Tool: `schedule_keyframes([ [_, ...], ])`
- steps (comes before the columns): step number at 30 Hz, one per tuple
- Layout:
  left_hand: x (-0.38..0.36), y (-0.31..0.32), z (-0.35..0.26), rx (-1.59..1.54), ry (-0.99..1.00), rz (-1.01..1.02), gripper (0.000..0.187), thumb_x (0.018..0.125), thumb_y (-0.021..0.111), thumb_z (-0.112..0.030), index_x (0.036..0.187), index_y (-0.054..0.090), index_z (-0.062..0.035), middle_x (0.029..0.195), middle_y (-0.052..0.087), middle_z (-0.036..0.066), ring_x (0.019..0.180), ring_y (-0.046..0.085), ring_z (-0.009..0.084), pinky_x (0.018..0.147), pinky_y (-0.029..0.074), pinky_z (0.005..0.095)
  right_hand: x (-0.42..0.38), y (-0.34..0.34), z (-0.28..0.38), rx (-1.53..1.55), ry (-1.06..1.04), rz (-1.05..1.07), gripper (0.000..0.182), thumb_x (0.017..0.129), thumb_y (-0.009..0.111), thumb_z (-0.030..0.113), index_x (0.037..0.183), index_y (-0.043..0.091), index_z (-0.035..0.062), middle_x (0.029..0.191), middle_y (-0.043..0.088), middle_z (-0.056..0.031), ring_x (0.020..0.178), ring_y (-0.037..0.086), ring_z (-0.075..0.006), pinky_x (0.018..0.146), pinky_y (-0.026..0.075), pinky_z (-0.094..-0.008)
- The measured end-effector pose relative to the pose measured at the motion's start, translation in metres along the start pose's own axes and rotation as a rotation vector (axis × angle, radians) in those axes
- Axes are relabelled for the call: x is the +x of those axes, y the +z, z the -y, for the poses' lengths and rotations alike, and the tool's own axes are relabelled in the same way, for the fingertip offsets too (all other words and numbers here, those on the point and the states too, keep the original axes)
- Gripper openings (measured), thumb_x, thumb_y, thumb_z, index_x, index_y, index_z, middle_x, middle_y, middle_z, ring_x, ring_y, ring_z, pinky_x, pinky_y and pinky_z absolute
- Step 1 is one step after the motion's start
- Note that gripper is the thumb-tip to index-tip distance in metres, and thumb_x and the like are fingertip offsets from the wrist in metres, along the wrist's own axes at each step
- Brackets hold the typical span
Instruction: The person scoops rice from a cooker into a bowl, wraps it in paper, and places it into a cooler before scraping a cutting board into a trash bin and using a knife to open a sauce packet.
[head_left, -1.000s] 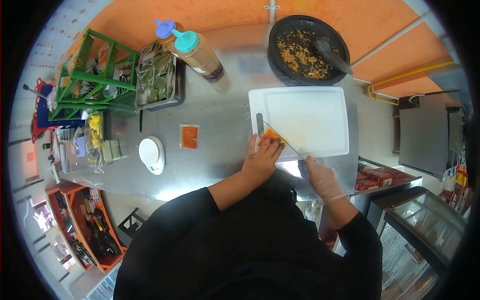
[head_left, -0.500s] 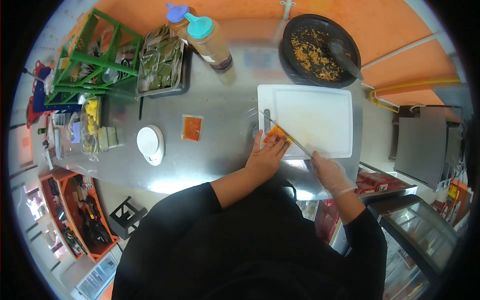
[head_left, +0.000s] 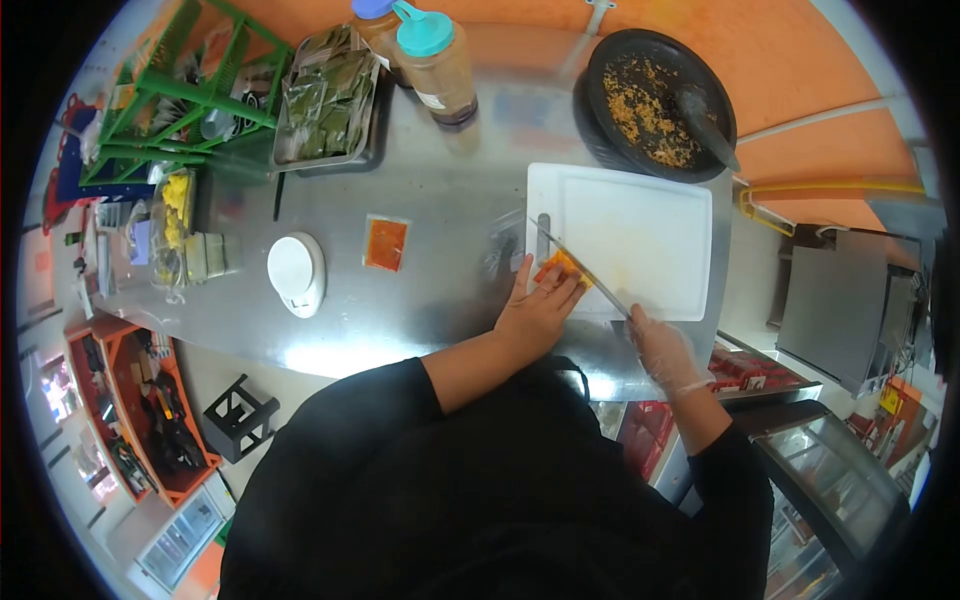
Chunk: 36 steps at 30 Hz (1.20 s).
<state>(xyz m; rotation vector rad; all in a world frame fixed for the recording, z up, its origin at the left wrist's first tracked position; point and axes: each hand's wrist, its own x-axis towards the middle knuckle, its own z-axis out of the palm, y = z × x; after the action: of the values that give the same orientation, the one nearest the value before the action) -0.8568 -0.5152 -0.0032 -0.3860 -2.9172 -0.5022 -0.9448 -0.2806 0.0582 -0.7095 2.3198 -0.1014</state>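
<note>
My bare left hand (head_left: 540, 315) presses its fingers down on a small orange and yellow piece (head_left: 562, 264), partly hidden beneath them, at the left part of a white cutting board (head_left: 655, 235). In a clear plastic glove, my right hand (head_left: 664, 352) is wrapped round the handle of a knife (head_left: 603, 288). The blade runs slantwise along the piece's far edge, close to my left fingertips, with its tip near the board's handle slot. Left of the board, a flat clear sachet with orange-red contents (head_left: 386, 244) lies on the steel table (head_left: 440, 300).
A white kitchen scale (head_left: 297, 272) stands at the left. At the back are a tray of leaf-wrapped parcels (head_left: 325, 105), squeeze bottles (head_left: 440, 75) and a dark stone mortar (head_left: 655, 105) with crumbs and a pestle. A green rack (head_left: 205, 100) and tubs (head_left: 178, 220) line the far left.
The view has shifted slightly, moving the board and mortar a little to the right in it. My hands, the knife and the orange piece keep nearly the same arrangement.
</note>
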Motion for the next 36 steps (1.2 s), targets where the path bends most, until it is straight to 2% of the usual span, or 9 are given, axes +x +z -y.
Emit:
schedule_keyframes([
  [6,0.001,-0.007,-0.005,-0.005,0.004,0.046,0.053,0.083,0.056,-0.016,0.135,0.059,-0.0078,0.138,0.056,0.008,0.134,0.050,0.0285,0.117,0.012,0.0688,0.055,-0.007,0.042,0.008,-0.062,-0.098,0.019,0.098,0.047,0.016,0.114,0.046,0.0059,0.080,0.068,-0.0215,0.079,0.067,-0.0434,0.069,0.051,-0.0544],
  [21,-0.007,0.001,-0.017,0.050,0.053,0.091,0.060,0.077,0.064,-0.019,0.137,0.055,-0.0137,0.137,0.055,0.005,0.140,0.041,0.0237,0.118,0.005,0.0656,0.012,0.008,0.010,0.022,0.050,-0.139,0.022,0.101,0.046,0.025,0.116,0.050,0.0095,0.086,0.068,-0.0215,0.082,0.067,-0.0428,0.072,0.051,-0.0547],
  [23,-0.003,-0.004,-0.016,-0.057,-0.010,0.152,0.058,0.080,0.064,-0.019,0.137,0.053,-0.0144,0.138,0.055,0.003,0.138,0.042,0.0233,0.117,0.008,0.0637,0.006,0.008,0.000,0.066,0.048,-0.228,0.023,0.101,0.046,0.026,0.118,0.052,0.0103,0.089,0.068,-0.0221,0.082,0.067,-0.0426,0.072,0.051,-0.0546],
  [25,0.001,-0.003,-0.010,-0.116,-0.028,0.132,0.053,0.082,0.064,-0.020,0.134,0.054,-0.0134,0.135,0.055,0.004,0.132,0.046,0.0241,0.114,0.015,0.0611,-0.005,0.009,-0.002,0.040,0.111,-0.531,0.030,0.100,0.047,0.026,0.127,0.054,0.0135,0.091,0.066,-0.0213,0.078,0.068,-0.0411,0.071,0.052,-0.0543],
  [27,0.008,0.002,-0.004,-0.174,-0.041,0.115,0.048,0.083,0.064,-0.021,0.130,0.055,-0.0124,0.132,0.055,0.005,0.126,0.049,0.0250,0.110,0.022,0.0584,-0.002,0.016,-0.014,-0.033,0.133,-0.553,0.034,0.099,0.047,0.025,0.131,0.053,0.0156,0.094,0.065,-0.0195,0.080,0.067,-0.0387,0.072,0.052,-0.0526],
  [29,0.018,0.010,0.003,-0.203,-0.372,-0.112,0.037,0.085,0.064,-0.024,0.118,0.058,-0.0107,0.122,0.056,0.007,0.115,0.051,0.0275,0.098,0.030,0.0516,0.008,0.028,-0.022,-0.105,0.154,-0.577,0.037,0.099,0.048,0.025,0.135,0.053,0.0177,0.096,0.063,-0.0177,0.082,0.067,-0.0363,0.072,0.053,-0.0509],
  [33,0.028,0.015,0.015,-0.036,-0.470,-0.172,0.030,0.084,0.066,-0.025,0.109,0.059,-0.0097,0.113,0.055,0.008,0.111,0.049,0.0293,0.092,0.032,0.0482,0.005,0.031,-0.005,-0.239,0.276,-0.599,0.037,0.094,0.054,0.022,0.130,0.057,0.0168,0.104,0.060,-0.0141,0.096,0.062,-0.0315,0.079,0.050,-0.0460],
  [35,0.030,0.011,0.016,-0.073,-0.568,-0.031,0.025,0.085,0.067,-0.025,0.105,0.063,-0.0111,0.111,0.054,0.007,0.113,0.047,0.0298,0.093,0.033,0.0480,0.002,0.031,0.011,-0.220,0.310,-0.642,0.036,0.093,0.057,0.022,0.129,0.058,0.0155,0.108,0.060,-0.0143,0.100,0.061,-0.0309,0.080,0.049,-0.0449],
  [36,0.031,0.009,0.016,-0.066,-0.560,-0.034,0.025,0.085,0.067,-0.025,0.105,0.063,-0.0111,0.111,0.054,0.007,0.113,0.047,0.0298,0.093,0.033,0.0480,0.002,0.034,0.016,-0.181,0.258,-0.812,0.035,0.092,0.058,0.020,0.127,0.059,0.0137,0.109,0.060,-0.0146,0.099,0.060,-0.0325,0.081,0.049,-0.0464],
])
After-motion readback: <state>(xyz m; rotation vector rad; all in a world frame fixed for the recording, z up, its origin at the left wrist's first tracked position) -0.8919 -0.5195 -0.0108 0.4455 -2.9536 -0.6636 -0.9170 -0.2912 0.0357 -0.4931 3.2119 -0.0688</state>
